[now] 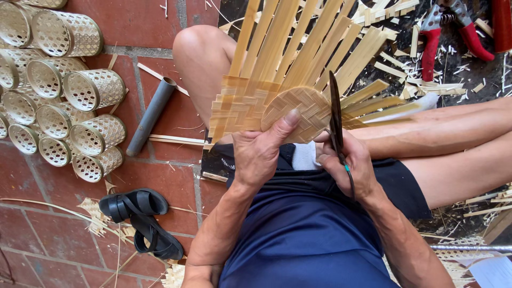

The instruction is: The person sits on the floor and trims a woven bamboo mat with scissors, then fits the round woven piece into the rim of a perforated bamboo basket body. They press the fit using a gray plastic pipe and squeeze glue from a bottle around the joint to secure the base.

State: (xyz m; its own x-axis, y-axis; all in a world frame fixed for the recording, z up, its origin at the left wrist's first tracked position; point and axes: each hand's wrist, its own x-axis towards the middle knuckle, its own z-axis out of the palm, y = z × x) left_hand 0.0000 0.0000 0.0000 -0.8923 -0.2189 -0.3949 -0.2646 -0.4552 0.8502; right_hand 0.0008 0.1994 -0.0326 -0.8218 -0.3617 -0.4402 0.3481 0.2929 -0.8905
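Note:
A woven bamboo piece [250, 106] with long loose strips fanning away from me rests over my lap. A round woven disc [300, 109] lies on top of it. My left hand [260, 152] grips the disc and weave, thumb pressed on the disc's face. My right hand [346, 165] holds dark scissors [336, 114], blades upright along the disc's right edge.
Several cylindrical woven baskets [58, 96] are stacked on their sides at the left on the red brick floor. A grey pipe [151, 114] lies beside them. Black sandals [140, 218] sit lower left. Red-handled pruners [450, 29] and bamboo offcuts lie at upper right.

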